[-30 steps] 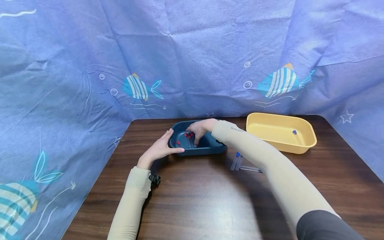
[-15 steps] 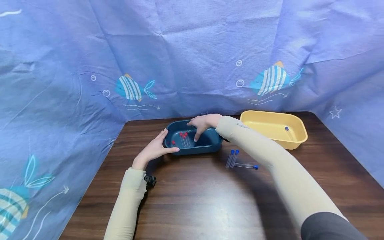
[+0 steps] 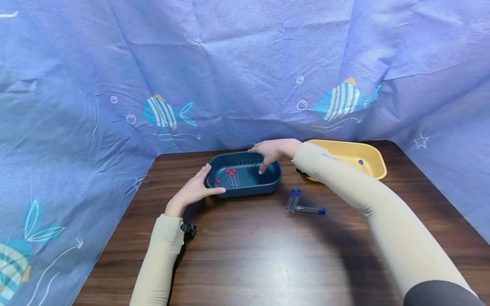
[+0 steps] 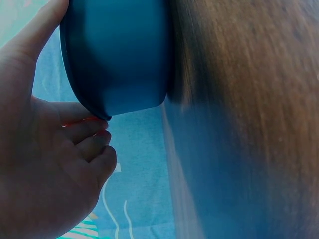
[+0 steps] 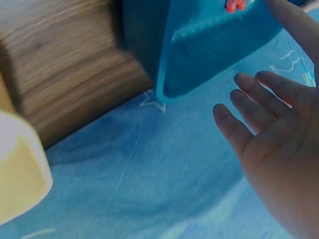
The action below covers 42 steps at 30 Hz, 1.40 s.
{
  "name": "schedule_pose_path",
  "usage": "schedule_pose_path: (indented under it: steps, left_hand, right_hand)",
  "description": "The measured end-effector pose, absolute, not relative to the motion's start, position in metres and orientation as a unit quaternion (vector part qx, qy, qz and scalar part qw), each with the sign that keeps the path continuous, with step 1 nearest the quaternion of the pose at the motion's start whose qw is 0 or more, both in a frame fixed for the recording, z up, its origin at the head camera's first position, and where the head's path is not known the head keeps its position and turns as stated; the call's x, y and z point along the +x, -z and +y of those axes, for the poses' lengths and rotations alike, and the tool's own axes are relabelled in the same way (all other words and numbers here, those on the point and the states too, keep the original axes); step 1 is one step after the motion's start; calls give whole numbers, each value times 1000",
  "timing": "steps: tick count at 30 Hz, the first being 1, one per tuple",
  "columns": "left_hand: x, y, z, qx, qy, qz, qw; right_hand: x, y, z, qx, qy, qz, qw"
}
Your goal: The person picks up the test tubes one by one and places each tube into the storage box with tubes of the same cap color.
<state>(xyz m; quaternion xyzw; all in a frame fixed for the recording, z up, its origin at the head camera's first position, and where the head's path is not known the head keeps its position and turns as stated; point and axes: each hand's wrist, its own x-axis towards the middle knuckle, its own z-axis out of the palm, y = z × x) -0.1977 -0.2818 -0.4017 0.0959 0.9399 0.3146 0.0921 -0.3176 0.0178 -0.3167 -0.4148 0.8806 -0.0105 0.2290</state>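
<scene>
At the left end of a dark blue plastic basin (image 3: 250,191), my left hand (image 3: 191,190) grips the corner, its thumb along the near rim and its fingers at the end rim. In the left wrist view those fingers (image 4: 92,142) bend behind the basin's edge. Several test tubes with red caps (image 3: 232,177) lie inside, toward the left. My right hand (image 3: 269,152) hovers over the basin's far right part, fingers spread and holding nothing. The right wrist view shows its open palm (image 5: 279,154) beside the basin's rim (image 5: 162,79).
Right of the basin, two blue-capped test tubes (image 3: 292,201) lie side by side on the wooden table (image 3: 245,255), with a third (image 3: 311,209) crosswise. A yellow basin (image 3: 377,158) holding a blue-capped tube (image 3: 361,162) stands behind my right forearm. A blue fish-print cloth (image 3: 245,76) hangs behind.
My right hand has lifted away from the red-capped tubes and moved right, its fingers parting. The left hand has stayed on the basin. The head view has shifted slightly.
</scene>
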Motion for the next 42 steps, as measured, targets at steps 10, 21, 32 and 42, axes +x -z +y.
schedule_pose_path:
  steps: [10, 21, 32, 42]
  left_hand:
    - [-198, 401, -280, 99, -320, 938, 90]
    - [-195, 403, -278, 101, -316, 939, 92]
    - [-192, 404, -281, 109, -310, 941, 85]
    - [-200, 403, -286, 118, -298, 943, 83]
  right_hand:
    - [-306, 303, 47, -417, 11, 884, 211]
    - [-294, 304, 81, -428, 30, 887, 172]
    - [-283, 303, 142, -393, 103, 899, 165]
    - [-267, 312, 216, -314, 188, 926, 97]
